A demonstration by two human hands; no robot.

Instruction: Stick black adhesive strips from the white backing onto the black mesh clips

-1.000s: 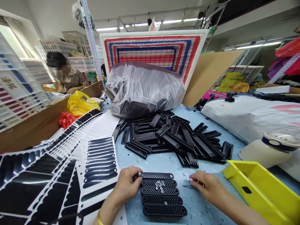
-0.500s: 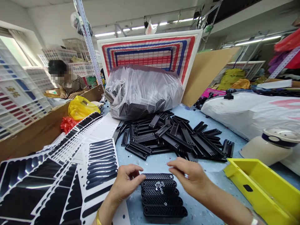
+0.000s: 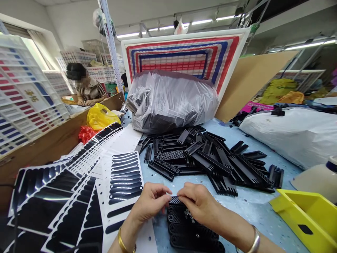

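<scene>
Several black plastic strips with a lattice surface [image 3: 196,242] lie in a row on the table right before me. Small silvery ring-like pieces, perhaps nuts [image 3: 197,235], are scattered on top of them. My left hand [image 3: 154,202] is at the left end of the farthest strip, thumb and fingers drawn together. Over that same strip, my right hand [image 3: 197,202] is closed in a pinch, covering its right part and some of the small pieces. Whatever the fingertips of either hand hold is hidden or too small to name.
Beyond my hands lies a heap of black plastic strips [image 3: 200,158]. Sheets of black stickers [image 3: 125,175] spread to the left. A yellow bin [image 3: 302,211] stands at right, near a white bag [image 3: 286,130]. A filled plastic bag [image 3: 171,102] sits behind; a person [image 3: 89,88] works far left.
My right hand has moved left and down onto the farthest strip, its fingers closing. My left hand's fingers have drawn together at the strip's left end. The whole view has shifted, so things appear farther right.
</scene>
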